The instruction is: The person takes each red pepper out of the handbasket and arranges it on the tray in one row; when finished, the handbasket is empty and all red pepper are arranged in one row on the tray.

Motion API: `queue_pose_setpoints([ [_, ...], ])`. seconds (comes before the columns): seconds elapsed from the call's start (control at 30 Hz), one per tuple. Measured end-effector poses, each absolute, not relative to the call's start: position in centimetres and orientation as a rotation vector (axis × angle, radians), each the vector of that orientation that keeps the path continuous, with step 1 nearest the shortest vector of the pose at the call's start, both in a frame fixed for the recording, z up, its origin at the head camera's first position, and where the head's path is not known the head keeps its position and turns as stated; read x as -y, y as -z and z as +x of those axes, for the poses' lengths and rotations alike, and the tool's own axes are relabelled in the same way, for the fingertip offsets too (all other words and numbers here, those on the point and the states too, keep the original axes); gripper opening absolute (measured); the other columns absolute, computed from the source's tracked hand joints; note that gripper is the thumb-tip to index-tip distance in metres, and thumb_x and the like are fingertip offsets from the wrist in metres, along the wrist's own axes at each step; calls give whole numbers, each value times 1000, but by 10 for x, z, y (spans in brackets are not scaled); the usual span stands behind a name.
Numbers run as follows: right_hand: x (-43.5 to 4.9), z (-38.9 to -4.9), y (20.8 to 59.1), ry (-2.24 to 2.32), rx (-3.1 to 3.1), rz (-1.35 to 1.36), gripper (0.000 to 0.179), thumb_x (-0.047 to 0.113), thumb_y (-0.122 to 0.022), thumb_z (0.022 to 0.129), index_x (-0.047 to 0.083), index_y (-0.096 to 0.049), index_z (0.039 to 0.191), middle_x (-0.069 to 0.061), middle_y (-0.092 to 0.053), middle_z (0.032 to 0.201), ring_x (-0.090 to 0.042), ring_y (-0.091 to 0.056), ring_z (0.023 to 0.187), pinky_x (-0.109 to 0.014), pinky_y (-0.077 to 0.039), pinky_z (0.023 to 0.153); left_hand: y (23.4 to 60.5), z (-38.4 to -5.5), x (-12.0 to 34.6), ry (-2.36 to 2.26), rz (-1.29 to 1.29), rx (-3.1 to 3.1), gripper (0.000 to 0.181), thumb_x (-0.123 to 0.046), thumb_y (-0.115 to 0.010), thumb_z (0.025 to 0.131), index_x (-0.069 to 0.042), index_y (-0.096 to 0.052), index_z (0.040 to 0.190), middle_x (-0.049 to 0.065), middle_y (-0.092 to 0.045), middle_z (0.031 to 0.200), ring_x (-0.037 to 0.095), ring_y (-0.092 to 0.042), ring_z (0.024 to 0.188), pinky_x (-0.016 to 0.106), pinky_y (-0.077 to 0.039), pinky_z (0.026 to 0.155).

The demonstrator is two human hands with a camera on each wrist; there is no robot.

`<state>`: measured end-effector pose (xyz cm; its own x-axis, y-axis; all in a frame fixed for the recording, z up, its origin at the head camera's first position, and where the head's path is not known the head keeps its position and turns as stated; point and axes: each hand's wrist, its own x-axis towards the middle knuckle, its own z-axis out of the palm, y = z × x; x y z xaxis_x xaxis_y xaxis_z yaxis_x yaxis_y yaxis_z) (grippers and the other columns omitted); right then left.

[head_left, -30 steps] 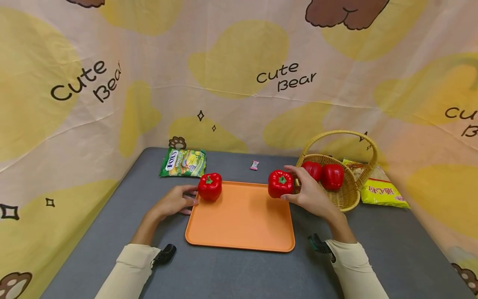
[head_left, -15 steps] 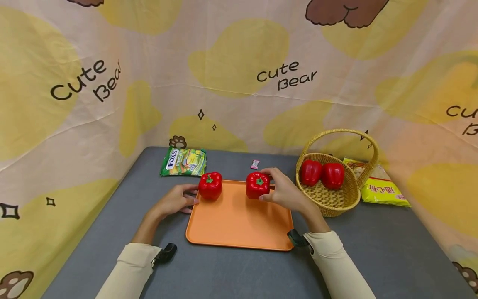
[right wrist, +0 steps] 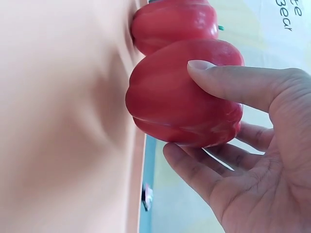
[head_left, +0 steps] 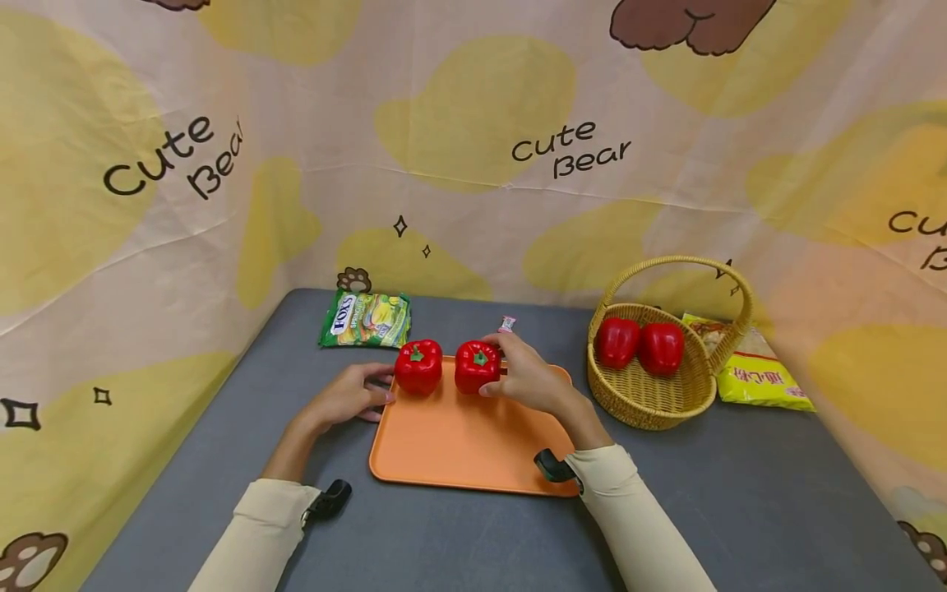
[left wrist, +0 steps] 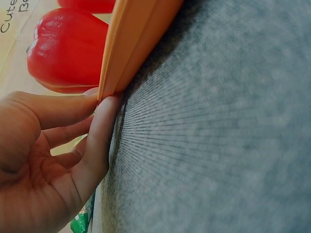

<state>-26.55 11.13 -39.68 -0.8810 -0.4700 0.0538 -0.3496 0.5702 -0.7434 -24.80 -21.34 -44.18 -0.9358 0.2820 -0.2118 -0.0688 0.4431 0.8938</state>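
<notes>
My right hand (head_left: pixel 534 381) grips a red bell pepper (head_left: pixel 472 376) with a green stem over the back part of the orange tray (head_left: pixel 466 452). In the right wrist view, thumb and fingers lie on opposite sides of this pepper, and a gap shows between it and the tray. Another red bell pepper (head_left: pixel 418 374) sits in the tray's back left corner. My left hand (head_left: pixel 348 401) pinches the tray's left rim; the left wrist view shows thumb and index finger on the rim (left wrist: pixel 124 48). Two more red bell peppers (head_left: pixel 661 349) lie in the wicker basket (head_left: pixel 651 415).
A green FOX'S candy bag (head_left: pixel 370 321) lies at the back left of the grey table (head_left: pixel 444 543). A small wrapped candy (head_left: pixel 507 323) is behind the tray. The tall-handled basket stands right of the tray, with a yellow packet (head_left: pixel 762 381) beside it.
My right hand has carried its bell pepper leftward from beside the basket, over the tray, close to the other pepper. The left hand has stayed at the tray's left rim.
</notes>
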Motion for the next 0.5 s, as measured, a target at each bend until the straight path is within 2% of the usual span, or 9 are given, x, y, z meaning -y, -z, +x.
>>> queue_pose_setpoints([
  [0.5, -95, -272, 404, 1167, -2688, -695, 76, 13, -90, 82, 5, -54, 148, -11, -58, 146, -32, -58, 129, -49, -55, 108, 442, -248, 214, -1521, 226, -2339, 59, -6, -65, 101, 9, -45, 154, 28, -56, 145, 23, -71, 107, 35, -67, 76],
])
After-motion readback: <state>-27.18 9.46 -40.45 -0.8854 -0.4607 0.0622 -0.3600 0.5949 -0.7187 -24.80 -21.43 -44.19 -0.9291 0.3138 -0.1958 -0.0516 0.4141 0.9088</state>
